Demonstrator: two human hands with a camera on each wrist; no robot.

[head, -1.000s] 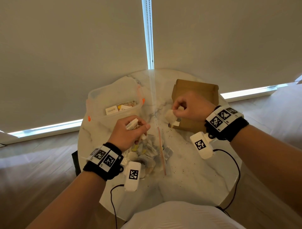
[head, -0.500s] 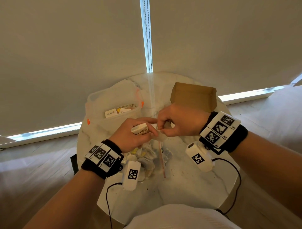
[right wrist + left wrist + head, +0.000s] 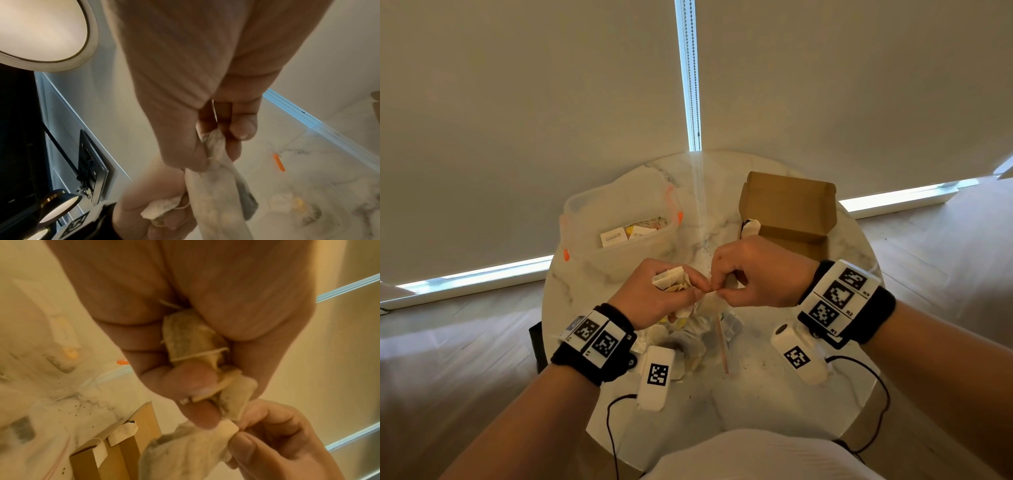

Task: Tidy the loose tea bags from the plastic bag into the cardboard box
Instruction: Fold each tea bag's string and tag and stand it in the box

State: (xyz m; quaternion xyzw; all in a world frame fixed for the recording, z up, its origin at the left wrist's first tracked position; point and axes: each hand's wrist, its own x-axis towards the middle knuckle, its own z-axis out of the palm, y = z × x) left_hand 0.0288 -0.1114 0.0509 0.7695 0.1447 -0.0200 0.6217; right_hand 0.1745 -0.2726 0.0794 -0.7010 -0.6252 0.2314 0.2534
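Over the middle of the round marble table (image 3: 756, 394), my left hand (image 3: 686, 286) grips a bunch of pale tea bags (image 3: 671, 279). They show creased in its palm (image 3: 191, 340) in the left wrist view. My right hand (image 3: 717, 291) meets it fingertip to fingertip and pinches the top of one tea bag (image 3: 216, 186), which hangs below the fingers (image 3: 185, 456). The clear plastic bag (image 3: 688, 337) with several more tea bags lies under both hands. The brown cardboard box (image 3: 791, 212) stands open at the back right, a tea bag (image 3: 751, 226) at its left edge.
A clear plastic tub (image 3: 619, 219) with orange clips and a few packets sits at the back left. Tea crumbs dot the marble between tub and box. Paper tags (image 3: 123, 433) drape over the box's near wall. Window blinds hang close behind the table.
My right hand came back from the box to my left hand and took hold of a tea bag from the bunch. The left hand stayed over the plastic bag.
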